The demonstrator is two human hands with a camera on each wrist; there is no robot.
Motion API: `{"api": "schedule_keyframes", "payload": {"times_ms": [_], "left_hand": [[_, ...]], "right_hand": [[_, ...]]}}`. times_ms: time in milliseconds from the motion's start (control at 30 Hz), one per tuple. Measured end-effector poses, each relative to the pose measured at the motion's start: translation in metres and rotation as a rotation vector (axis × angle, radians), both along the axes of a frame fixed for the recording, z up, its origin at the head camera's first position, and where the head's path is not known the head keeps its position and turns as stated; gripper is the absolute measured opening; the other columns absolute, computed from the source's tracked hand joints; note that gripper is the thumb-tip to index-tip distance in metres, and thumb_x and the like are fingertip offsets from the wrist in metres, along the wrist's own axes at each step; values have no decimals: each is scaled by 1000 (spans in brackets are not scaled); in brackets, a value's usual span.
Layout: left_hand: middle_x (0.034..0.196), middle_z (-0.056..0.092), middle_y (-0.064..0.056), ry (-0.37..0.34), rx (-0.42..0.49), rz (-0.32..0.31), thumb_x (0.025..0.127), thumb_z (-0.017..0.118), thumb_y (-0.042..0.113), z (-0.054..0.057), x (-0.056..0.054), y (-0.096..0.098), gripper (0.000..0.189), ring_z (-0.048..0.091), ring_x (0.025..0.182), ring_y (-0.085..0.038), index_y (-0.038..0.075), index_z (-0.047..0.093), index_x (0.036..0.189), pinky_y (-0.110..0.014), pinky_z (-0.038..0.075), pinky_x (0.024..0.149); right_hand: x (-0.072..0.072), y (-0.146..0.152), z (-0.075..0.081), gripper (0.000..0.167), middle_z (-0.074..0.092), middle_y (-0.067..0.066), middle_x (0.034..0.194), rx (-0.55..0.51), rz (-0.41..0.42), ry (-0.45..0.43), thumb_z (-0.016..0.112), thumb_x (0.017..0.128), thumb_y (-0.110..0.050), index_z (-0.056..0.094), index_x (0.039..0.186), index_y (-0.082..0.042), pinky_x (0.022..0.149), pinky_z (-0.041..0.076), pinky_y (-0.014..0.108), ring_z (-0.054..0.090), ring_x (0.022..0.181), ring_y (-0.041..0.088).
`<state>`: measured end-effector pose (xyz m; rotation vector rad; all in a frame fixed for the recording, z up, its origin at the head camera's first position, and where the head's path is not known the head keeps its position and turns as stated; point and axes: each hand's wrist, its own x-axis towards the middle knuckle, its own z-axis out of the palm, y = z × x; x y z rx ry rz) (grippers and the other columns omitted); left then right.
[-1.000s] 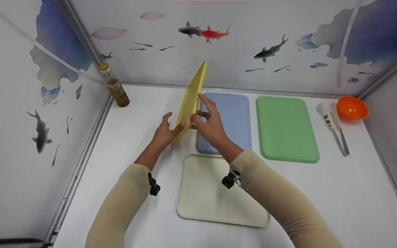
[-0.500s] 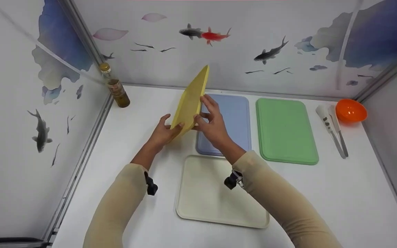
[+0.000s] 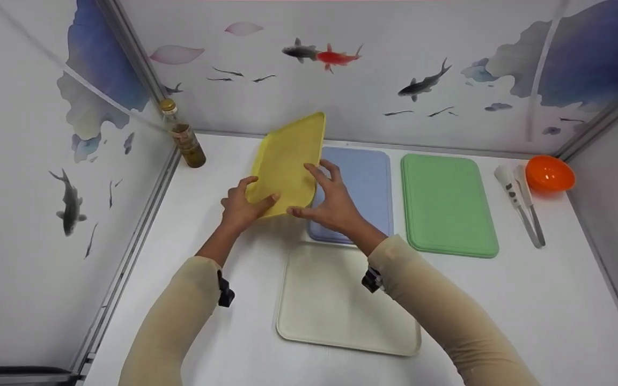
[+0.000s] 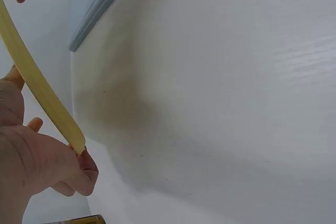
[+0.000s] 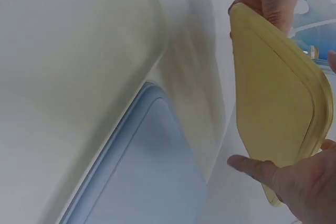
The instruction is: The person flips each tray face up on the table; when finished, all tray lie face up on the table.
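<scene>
A yellow rectangular tray [image 3: 290,161] is held tilted above the back of the white table, left of centre. My left hand [image 3: 240,206] grips its lower left corner, thumb over the near face. At the right edge my right hand [image 3: 336,203] holds it between fingers on both sides; the right wrist view shows one finger [image 5: 254,169] along the tray's underside. Below and right of it lies a blue tray-like panel [image 3: 360,187], partly covered by the right hand. A cream tray [image 3: 341,300] lies nearer me, beneath the right forearm.
A green tray-like panel [image 3: 448,206] lies right of the blue one. Farther right are tongs [image 3: 523,206] and an orange bowl [image 3: 549,174]. In the back left corner stands a bottle [image 3: 186,140] of brown liquid. Walls border the table at the back and sides.
The yellow tray has turned from nearly edge-on to show its broad face, and its top has come lower. My left hand has moved slightly left with it; the right thumb has spread downward.
</scene>
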<state>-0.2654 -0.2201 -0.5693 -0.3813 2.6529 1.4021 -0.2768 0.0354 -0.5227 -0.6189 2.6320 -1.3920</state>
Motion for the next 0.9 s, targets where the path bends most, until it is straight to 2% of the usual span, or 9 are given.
{"api": "schedule_keyframes", "payload": {"times_ms": [167, 367, 500, 633, 733, 900], "left_hand": [[171, 34, -24, 46, -75, -10, 92, 82, 67, 2, 1, -4, 87, 32, 151, -50, 24, 53, 162, -72, 33, 120], [175, 26, -21, 58, -49, -87, 85, 86, 73, 2, 4, -16, 84, 24, 158, -52, 26, 67, 152, -72, 34, 126], [178, 20, -21, 63, -40, -160, 82, 91, 67, 2, 7, -26, 85, 21, 164, -52, 28, 65, 154, -71, 33, 128], [180, 13, -19, 66, -39, -210, 79, 100, 51, 2, 9, -33, 87, 23, 164, -46, 31, 61, 155, -68, 34, 129], [180, 12, -18, 74, -54, -210, 77, 104, 41, 3, 10, -36, 89, 25, 162, -43, 30, 60, 154, -65, 36, 129], [179, 16, -16, 81, -134, -188, 75, 105, 37, 5, 13, -42, 92, 27, 158, -46, 28, 59, 154, -68, 35, 127]], "right_hand": [[1, -1, -9, 101, 15, 16, 181, 112, -12, 4, 101, 81, -41, 50, 167, -25, 121, 50, 61, 42, 157, 49], [-1, 0, -15, 83, 11, 20, 183, 124, -7, -13, 97, 86, -40, 61, 160, -28, 121, 48, 66, 37, 158, 57], [-1, 1, -21, 79, 11, 22, 183, 151, -2, -8, 96, 87, -39, 64, 158, -27, 119, 49, 67, 37, 155, 58], [0, 1, -27, 81, 13, 21, 184, 175, -19, -14, 97, 85, -36, 63, 158, -28, 116, 50, 67, 37, 153, 56], [1, -3, -32, 82, 14, 22, 183, 187, -25, -11, 97, 85, -36, 62, 159, -29, 116, 48, 71, 35, 155, 57], [3, -11, -38, 85, 18, 21, 183, 259, -36, 12, 96, 86, -45, 58, 162, -36, 118, 32, 86, 32, 158, 58]]}}
